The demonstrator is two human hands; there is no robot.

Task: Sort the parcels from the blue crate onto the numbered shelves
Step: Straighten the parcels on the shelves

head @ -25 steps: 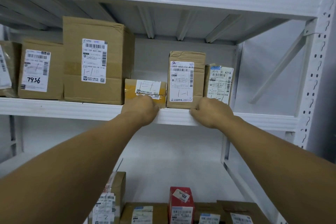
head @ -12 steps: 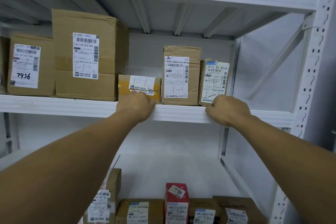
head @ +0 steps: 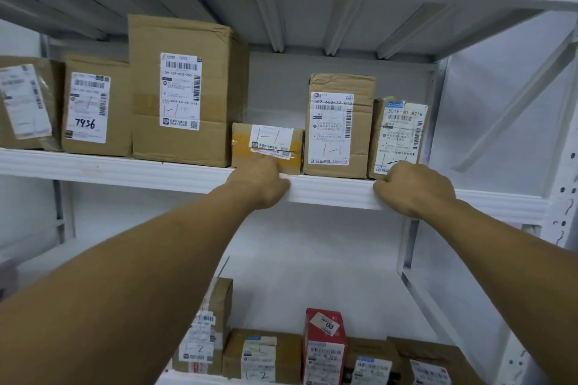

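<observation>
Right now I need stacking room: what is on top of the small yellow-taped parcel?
Nothing sits on the small yellow-taped parcel; the shelf's back wall shows above it. The left hand covers its lower front edge.

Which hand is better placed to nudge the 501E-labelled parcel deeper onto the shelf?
The right hand: it sits at the shelf edge directly below the 501E-labelled parcel. The left hand is over at the small yellow-taped parcel.
</observation>
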